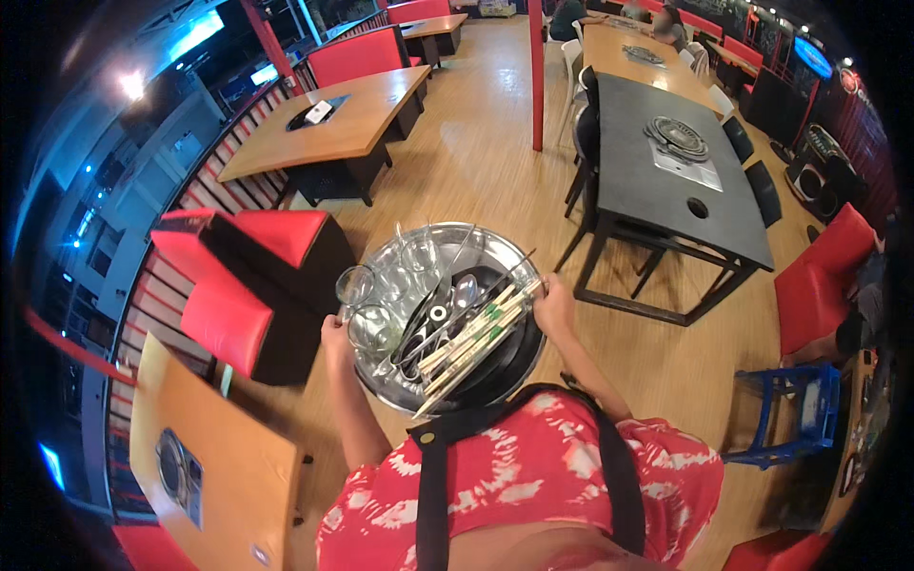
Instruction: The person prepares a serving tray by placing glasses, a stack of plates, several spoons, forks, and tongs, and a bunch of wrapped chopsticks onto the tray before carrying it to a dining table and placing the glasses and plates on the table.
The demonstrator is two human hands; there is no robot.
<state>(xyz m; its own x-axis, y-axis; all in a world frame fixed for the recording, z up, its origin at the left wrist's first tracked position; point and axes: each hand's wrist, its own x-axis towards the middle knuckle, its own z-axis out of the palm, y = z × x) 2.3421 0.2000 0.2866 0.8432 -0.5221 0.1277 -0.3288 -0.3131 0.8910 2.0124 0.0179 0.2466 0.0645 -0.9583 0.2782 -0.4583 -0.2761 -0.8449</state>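
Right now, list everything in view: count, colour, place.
Tray: one, silver, centre
Glasses: several, clear, tray's left
Sticks: bundle, pale, tray's right
Spoon: at least one, silver, mid-tray
Dishware: count unclear, black, under sticks
Black table: one, black, right
Wooden tables: several, brown, left and far end
Grills: several, silver, in tables
Seats: several, red, both sides
Chairs: several, black or white, right
Stool: one, blue, right
Posts: several, red, left and centre
Lit panels: several, blue, upper corners
Floor: one, brown, throughout
Other people: several, dark-clothed, far end and right
Shirt: one, red and white, below tray
Straps: two, black, over shirt
Left fingers: several, bare, tray's left
Right fingers: several, bare, tray's right
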